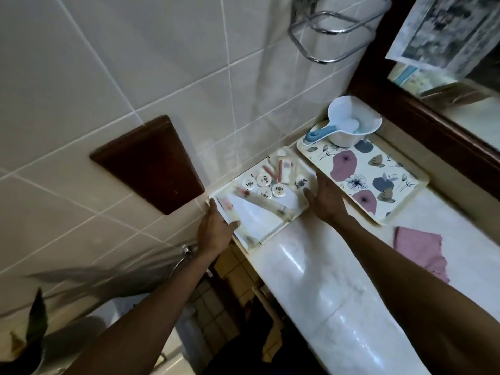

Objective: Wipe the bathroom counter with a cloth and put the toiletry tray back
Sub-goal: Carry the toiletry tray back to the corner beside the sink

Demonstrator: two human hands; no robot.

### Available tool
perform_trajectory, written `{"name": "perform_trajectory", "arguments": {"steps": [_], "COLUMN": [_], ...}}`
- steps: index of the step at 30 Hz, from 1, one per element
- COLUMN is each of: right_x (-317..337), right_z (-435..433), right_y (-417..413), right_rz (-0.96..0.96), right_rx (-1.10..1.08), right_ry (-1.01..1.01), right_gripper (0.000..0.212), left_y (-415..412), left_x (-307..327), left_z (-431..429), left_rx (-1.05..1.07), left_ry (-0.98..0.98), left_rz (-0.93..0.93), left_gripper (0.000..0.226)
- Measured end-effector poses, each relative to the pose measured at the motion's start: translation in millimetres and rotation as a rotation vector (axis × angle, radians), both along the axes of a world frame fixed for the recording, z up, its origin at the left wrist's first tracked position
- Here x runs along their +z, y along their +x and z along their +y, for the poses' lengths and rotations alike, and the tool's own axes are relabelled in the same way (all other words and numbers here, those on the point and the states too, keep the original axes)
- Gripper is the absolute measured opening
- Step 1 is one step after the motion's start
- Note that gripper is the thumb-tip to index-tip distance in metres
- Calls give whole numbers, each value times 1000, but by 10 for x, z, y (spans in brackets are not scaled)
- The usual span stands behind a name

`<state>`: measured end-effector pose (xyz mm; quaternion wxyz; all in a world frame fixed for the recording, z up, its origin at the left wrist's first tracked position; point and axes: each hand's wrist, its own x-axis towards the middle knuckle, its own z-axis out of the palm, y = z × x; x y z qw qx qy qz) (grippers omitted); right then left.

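- Toiletry tray [273, 228], clear and rectangular, sits at the counter's [338, 280] left end against the tiled wall, long axis running along the wall.
- Left hand [216, 228] grips its near-left corner, fingers curled over the rim.
- Right hand [324, 198] lies flat and open-fingered against its right edge.
- Pink cloth [422, 250] lies on the counter, near the floral tray [405, 196].

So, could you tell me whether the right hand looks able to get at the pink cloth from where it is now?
Probably yes: the cloth lies bare on the counter beside the right hand's forearm, nothing between.
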<state>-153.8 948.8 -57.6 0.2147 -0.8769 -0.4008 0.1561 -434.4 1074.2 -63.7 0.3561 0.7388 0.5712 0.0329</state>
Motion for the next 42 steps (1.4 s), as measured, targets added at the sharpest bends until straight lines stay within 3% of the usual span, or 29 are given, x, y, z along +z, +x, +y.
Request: {"name": "perform_trajectory", "arguments": {"steps": [8, 15, 20, 29, 42], "right_x": [1, 64, 173, 495, 710], "right_z": [-249, -947, -1636, -3532, -6788], "right_y": [-9, -216, -291, -666, -1733], "right_rz": [67, 267, 324, 326, 238], "right_rx": [-121, -107, -143, -365, -842], "right_ry": [-146, -220, -209, -28, 199], "right_gripper": [84, 92, 102, 98, 89], "left_y": [-49, 67, 148, 453, 801], "left_x": [-79, 9, 20, 172, 664], "left_z": [19, -47, -406, -1751, -4582], "left_rx": [2, -149, -269, -531, -867], "left_ry": [-42, -29, -75, 13, -126], "left_rz": [-101, -77, -75, -98, -358], "left_gripper": [99, 84, 90, 84, 77]}}
